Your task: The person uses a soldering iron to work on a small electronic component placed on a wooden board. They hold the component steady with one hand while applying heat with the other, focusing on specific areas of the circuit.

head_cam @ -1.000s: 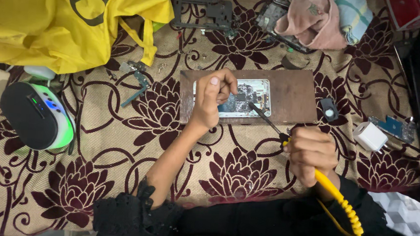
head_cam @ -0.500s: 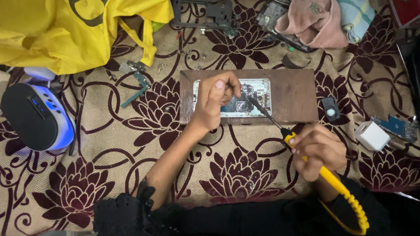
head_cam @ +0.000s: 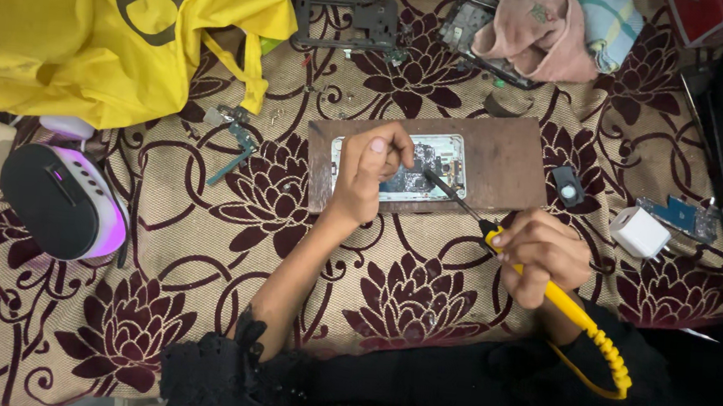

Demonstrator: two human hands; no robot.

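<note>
An opened phone (head_cam: 428, 167) lies on a brown board (head_cam: 509, 161) over a flowered cloth. My left hand (head_cam: 370, 171) rests on the phone's left half, fingers curled and pinching something small I cannot make out. My right hand (head_cam: 542, 254) grips a yellow-handled soldering iron (head_cam: 534, 279), its dark tip touching the phone's inner parts near the right side. A coiled yellow cord (head_cam: 609, 358) runs from the handle toward my body.
A yellow bag (head_cam: 103, 24) lies at top left, a glowing rounded speaker (head_cam: 65, 203) at left. A black phone frame (head_cam: 346, 20), pink cloth (head_cam: 539, 29), white charger (head_cam: 640, 233), small circuit board (head_cam: 681, 215) and tweezers (head_cam: 234, 147) surround the board.
My right hand has shifted slightly and the iron's tip has moved onto the phone's inner parts. The speaker's light went from green to blue to pink.
</note>
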